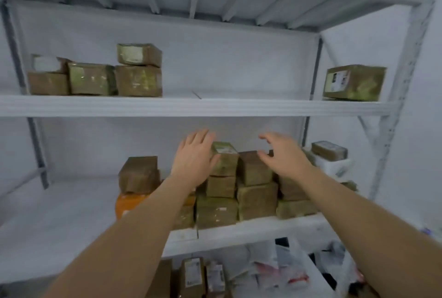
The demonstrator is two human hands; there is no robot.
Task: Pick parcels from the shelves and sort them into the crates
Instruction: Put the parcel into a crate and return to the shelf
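Head view. Two bare forearms enter from the bottom of the frame, one from lower left, one from lower right. No sleeves visible on either arm up to the frame edge. No gloves, no watch, no wristband, no rings discernible. Left hand [195, 159] at centre frame: back of hand visible. Right hand [283, 154] right of centre: thumb side visible. Fingers [202, 136] slightly motion-blurred; nails not resolvable.
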